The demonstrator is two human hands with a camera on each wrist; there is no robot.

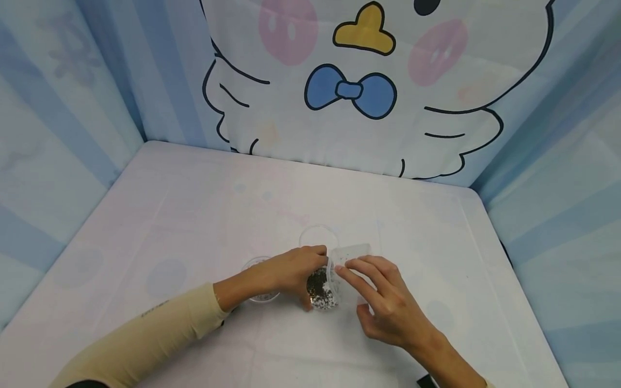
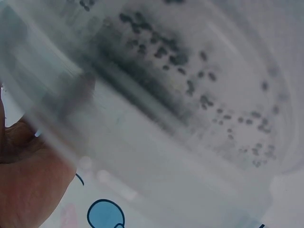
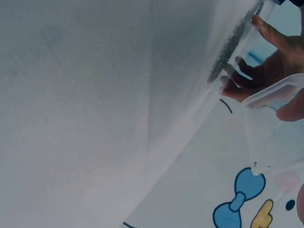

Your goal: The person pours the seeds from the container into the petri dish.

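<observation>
My left hand (image 1: 296, 269) grips a round clear tub, thumb at its near side and fingers at its far side. Small shiny silvery bits (image 1: 322, 293) fill it. Close over its right side, my right hand (image 1: 385, 302) holds a clear rectangular plastic box (image 1: 353, 251), tilted. The right wrist view shows the thumb (image 3: 292, 110) on the wall of this box; a few specks lie in its corner. Under my left forearm stands a second round clear tub (image 1: 253, 262), partly hidden. Seen close in the left wrist view, this tub (image 2: 228, 85) has small dark bits scattered in it.
A clear round lid (image 1: 317, 227) lies just behind the tubs. All of this stands on a table with a pale cloth (image 1: 204, 215). Behind it hangs a curtain (image 1: 320, 129) with a printed cartoon, and blue striped curtains (image 1: 53, 134) close off both sides.
</observation>
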